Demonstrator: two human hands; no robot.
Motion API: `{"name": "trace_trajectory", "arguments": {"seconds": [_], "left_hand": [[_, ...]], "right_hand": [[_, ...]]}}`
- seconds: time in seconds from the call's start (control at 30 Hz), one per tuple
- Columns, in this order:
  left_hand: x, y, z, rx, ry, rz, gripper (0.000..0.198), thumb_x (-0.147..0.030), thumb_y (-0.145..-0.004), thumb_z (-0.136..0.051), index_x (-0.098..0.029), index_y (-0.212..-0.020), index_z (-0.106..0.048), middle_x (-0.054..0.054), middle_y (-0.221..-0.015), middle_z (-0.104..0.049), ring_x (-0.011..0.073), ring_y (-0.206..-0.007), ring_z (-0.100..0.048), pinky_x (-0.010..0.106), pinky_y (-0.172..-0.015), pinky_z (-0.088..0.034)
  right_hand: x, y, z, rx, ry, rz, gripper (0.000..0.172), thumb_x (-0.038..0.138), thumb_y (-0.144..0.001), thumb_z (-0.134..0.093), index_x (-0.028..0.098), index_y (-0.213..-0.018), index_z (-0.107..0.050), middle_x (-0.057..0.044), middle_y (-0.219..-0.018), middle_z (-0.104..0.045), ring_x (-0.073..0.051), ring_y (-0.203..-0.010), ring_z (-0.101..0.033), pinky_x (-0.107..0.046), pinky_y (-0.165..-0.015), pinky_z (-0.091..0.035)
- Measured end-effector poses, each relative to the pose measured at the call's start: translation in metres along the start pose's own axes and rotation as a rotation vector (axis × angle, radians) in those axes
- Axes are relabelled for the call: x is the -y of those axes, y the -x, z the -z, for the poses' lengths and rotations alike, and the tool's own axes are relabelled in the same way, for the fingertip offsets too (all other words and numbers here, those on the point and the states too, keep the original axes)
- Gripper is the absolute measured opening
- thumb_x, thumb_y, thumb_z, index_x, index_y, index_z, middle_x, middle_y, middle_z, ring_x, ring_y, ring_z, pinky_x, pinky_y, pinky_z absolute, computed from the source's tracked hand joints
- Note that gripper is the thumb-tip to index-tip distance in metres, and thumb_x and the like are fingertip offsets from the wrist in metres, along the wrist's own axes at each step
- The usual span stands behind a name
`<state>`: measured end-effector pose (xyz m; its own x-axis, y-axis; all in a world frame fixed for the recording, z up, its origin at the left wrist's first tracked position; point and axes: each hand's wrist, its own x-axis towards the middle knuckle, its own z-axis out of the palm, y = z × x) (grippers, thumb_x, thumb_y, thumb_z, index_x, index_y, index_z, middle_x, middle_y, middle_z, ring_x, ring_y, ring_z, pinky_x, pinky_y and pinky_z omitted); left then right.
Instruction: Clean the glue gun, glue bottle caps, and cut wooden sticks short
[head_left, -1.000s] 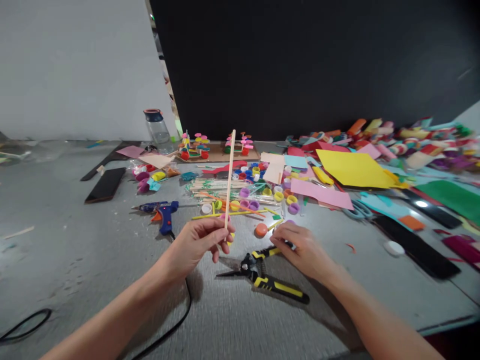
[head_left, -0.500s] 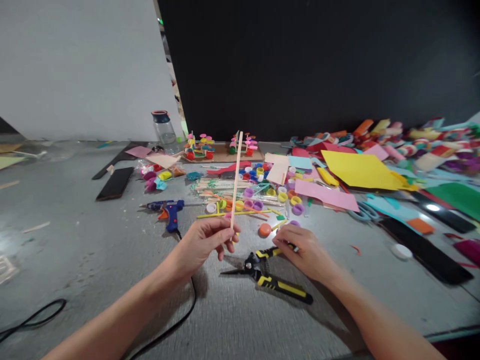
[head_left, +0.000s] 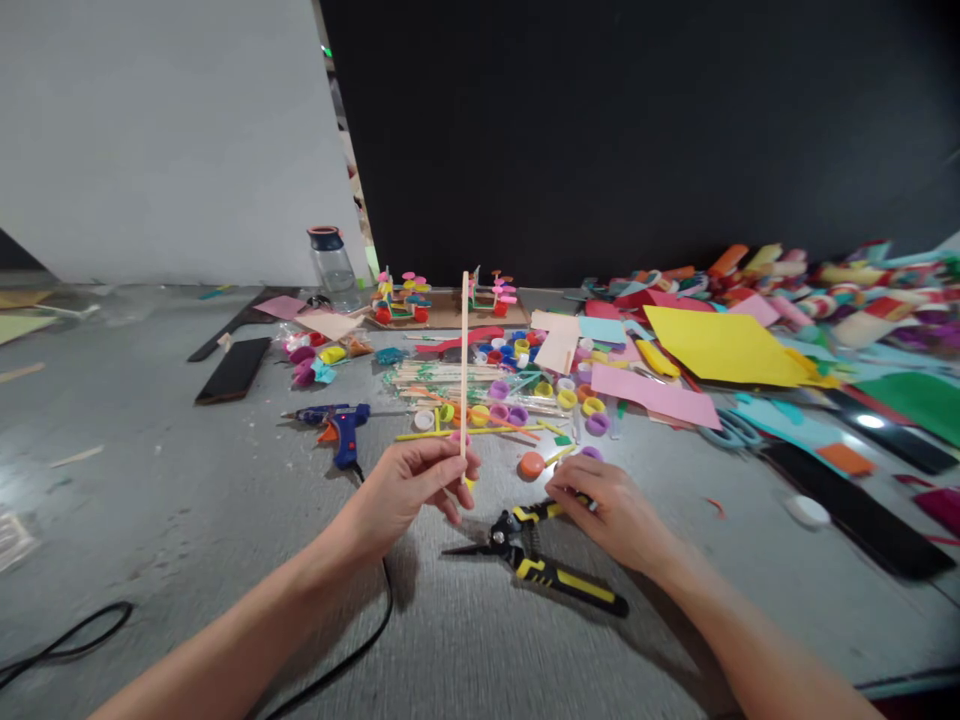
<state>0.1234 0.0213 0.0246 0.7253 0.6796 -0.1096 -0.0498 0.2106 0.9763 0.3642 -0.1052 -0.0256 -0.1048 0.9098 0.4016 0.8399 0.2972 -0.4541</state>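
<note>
My left hand (head_left: pixel 424 485) pinches a thin wooden stick (head_left: pixel 464 370) near its lower end. The stick stands upright above the table. My right hand (head_left: pixel 611 505) is closed, its fingertips curled together beside the upper handle of the pliers (head_left: pixel 517 545). Whatever those fingertips may hold is hidden, and the hand covers part of that handle. These black-and-yellow pliers lie with handles spread, their pointed nose towards the left. Just beyond the right fingertips is an orange bottle cap (head_left: pixel 532 464). A blue glue gun (head_left: pixel 341 425) lies left of my left hand.
Bundled sticks (head_left: pixel 450 377) and coloured caps (head_left: pixel 517 413) cover the middle. Small model cars (head_left: pixel 405 300) stand on cardboard behind. A bottle (head_left: pixel 330 265) is at back left. Yellow paper (head_left: pixel 720 345), scissors (head_left: pixel 729 430) and a black strip (head_left: pixel 840 505) lie right. A cord (head_left: pixel 367 640) crosses the front.
The stick has swung from a slight rightward lean to nearly vertical in my left hand. My right hand stays beside the pliers. The whole view has shifted slightly.
</note>
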Motion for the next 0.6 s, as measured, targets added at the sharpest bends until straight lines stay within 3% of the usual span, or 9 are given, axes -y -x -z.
{"name": "trace_trajectory", "arguments": {"seconds": [0.33,0.47,0.6], "left_hand": [[0.0,-0.001,0.001,0.052,-0.025,0.019,0.026,-0.04,-0.079,-0.078,-0.015,-0.08,-0.076,0.004,-0.077,-0.067,0.0134,-0.059,-0.065,0.022,-0.048,-0.055],[0.001,-0.001,0.002,0.028,-0.022,0.0,0.023,-0.039,-0.081,-0.078,-0.016,-0.081,-0.077,0.004,-0.078,-0.068,0.0137,-0.06,-0.065,0.023,-0.05,-0.056],[0.002,-0.002,0.003,0.014,-0.013,0.01,0.024,-0.039,-0.081,-0.079,-0.015,-0.081,-0.077,0.004,-0.076,-0.069,0.014,-0.061,-0.066,0.022,-0.051,-0.056]], "right_hand": [[-0.001,0.0,0.001,0.025,0.0,-0.024,0.015,0.019,-0.101,-0.051,0.022,-0.092,-0.062,-0.006,-0.09,-0.069,-0.021,-0.088,-0.066,-0.035,-0.077,-0.051],[0.003,0.002,0.004,0.107,-0.002,-0.02,0.007,0.024,-0.098,-0.058,0.022,-0.103,-0.062,-0.007,-0.104,-0.069,-0.022,-0.098,-0.064,-0.037,-0.085,-0.052],[0.012,0.005,0.008,0.206,-0.017,0.008,0.027,0.036,-0.093,-0.067,0.022,-0.113,-0.058,-0.01,-0.117,-0.067,-0.025,-0.109,-0.062,-0.04,-0.09,-0.053]]}}
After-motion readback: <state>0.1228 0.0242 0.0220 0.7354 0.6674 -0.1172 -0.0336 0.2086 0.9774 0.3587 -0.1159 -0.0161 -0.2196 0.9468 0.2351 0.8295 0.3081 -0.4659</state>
